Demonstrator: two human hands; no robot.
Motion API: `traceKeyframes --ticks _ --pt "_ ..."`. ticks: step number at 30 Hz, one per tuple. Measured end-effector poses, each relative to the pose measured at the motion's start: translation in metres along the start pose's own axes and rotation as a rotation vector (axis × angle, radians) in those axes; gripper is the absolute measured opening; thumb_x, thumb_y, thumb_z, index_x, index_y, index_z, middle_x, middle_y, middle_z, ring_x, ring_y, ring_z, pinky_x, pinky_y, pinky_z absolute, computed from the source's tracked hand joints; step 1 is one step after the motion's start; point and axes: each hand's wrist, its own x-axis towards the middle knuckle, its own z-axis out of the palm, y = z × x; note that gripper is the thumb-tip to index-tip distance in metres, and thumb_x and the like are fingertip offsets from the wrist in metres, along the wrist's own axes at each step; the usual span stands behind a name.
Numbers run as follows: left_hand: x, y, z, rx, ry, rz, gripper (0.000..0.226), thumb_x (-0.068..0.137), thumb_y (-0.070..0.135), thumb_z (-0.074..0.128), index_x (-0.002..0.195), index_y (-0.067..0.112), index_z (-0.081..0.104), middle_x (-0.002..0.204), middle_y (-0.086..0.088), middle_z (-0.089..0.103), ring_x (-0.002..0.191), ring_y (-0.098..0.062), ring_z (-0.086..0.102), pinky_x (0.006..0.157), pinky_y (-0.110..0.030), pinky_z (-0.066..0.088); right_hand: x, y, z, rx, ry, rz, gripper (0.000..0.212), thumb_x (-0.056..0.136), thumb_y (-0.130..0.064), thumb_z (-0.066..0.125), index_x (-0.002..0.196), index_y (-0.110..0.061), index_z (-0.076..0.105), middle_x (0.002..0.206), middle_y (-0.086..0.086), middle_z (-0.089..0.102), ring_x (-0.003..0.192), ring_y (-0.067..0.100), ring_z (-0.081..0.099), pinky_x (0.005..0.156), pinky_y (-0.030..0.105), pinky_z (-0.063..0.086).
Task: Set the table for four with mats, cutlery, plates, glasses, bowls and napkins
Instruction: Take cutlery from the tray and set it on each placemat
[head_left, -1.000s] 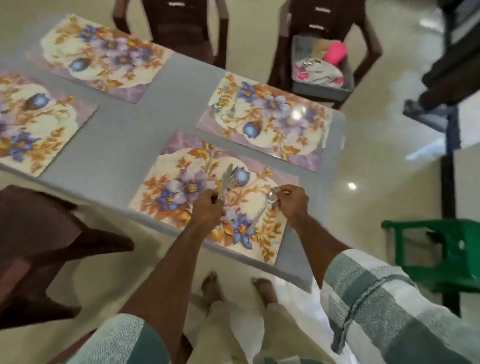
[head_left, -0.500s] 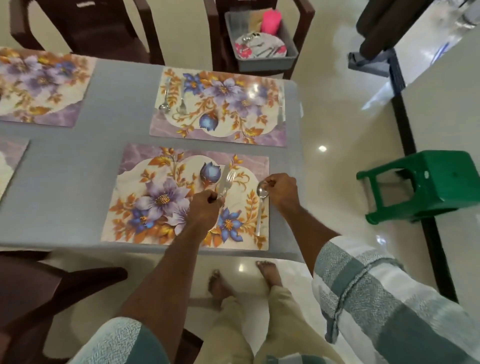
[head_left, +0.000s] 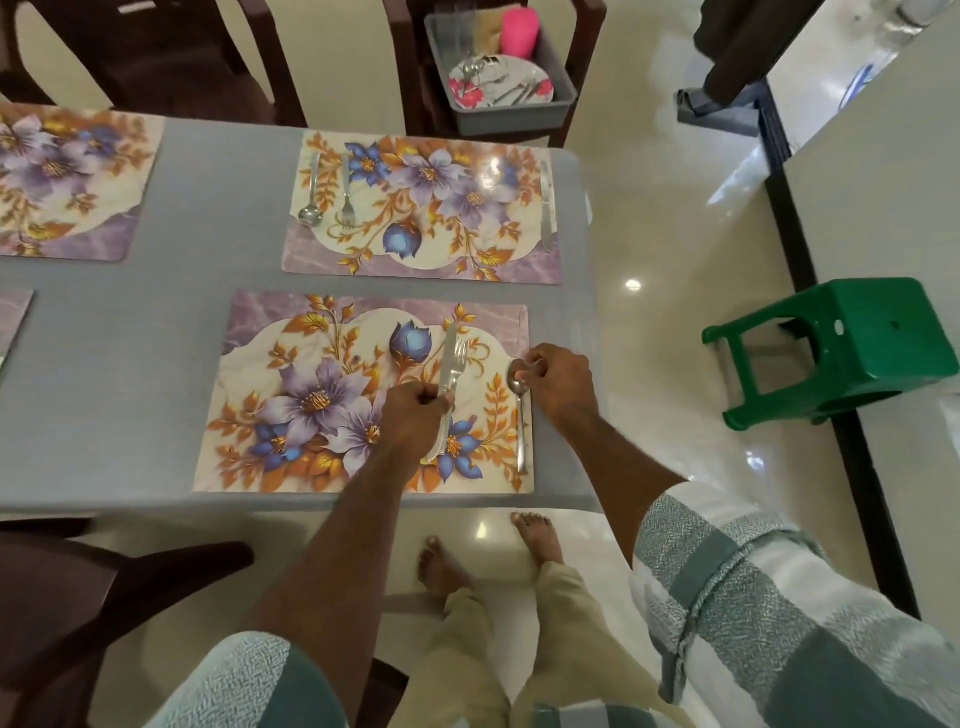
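Left hand (head_left: 415, 410): fingers curled round a knife (head_left: 445, 364) and fork (head_left: 459, 361), held together above the near mat (head_left: 291, 395), tips pointing to the far edge.
Right hand (head_left: 558, 382): fingertips pinch the bowl of a spoon (head_left: 519, 415); its handle lies flat along the mat's right edge, just inside the border.
Near mat: glossy rectangle with rounded corners, floral print, its near edge close to the near edge of the tabletop (head_left: 171, 208).
Far mat (head_left: 431, 208): spoon and fork by its left edge, knife by its right edge.
Tabletop: matte grey; an open strip lies between the 2 mats.
Tub (head_left: 558, 83): grey plastic, on a chair beyond the far right corner, holding plates, cutlery and a pink cup.
Stool (head_left: 852, 343): green plastic, on shiny floor, well apart from the right edge.
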Motion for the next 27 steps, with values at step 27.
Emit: traceKeyframes --ticks 27 --pt "0.0 0.001 0.009 0.004 0.02 0.018 0.012 0.083 0.012 0.074 0.072 0.016 0.075 0.076 -0.001 0.075 0.074 -0.019 0.068 0.077 -0.035 0.053 -0.05 -0.024 0.026 0.39 -0.167 0.26 0.011 0.091 -0.022 0.073 0.091 -0.012 0.078 0.081 0.006 0.075 0.076 0.02 0.071 0.082 0.038 0.061"
